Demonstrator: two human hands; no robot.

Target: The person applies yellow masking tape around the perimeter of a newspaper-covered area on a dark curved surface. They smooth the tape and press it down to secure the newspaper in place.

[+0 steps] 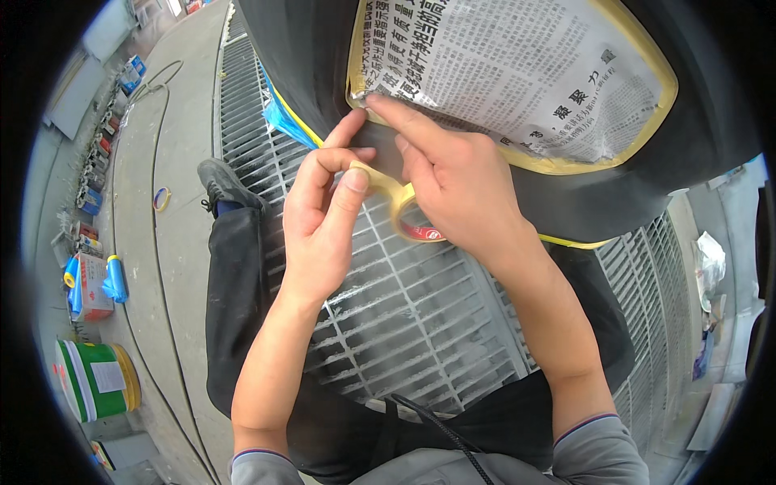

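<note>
My left hand [319,218] pinches the free end of a strip of yellow masking tape [380,179] between thumb and fingers. My right hand [457,182] has the tape roll [414,226] hanging under its palm, while its forefinger presses on the lower left corner of a sheet of newspaper [517,73]. The newspaper is edged with yellow tape and lies on a dark curved car body panel [695,137]. Both hands are close together just below the panel's edge.
Under me is a metal floor grating [412,315]; my dark trouser leg and shoe [222,182] rest on it. On the concrete at the left lie a loose tape ring [162,198], a green and white bucket [97,378], a box with blue rolls [95,283] and a hose.
</note>
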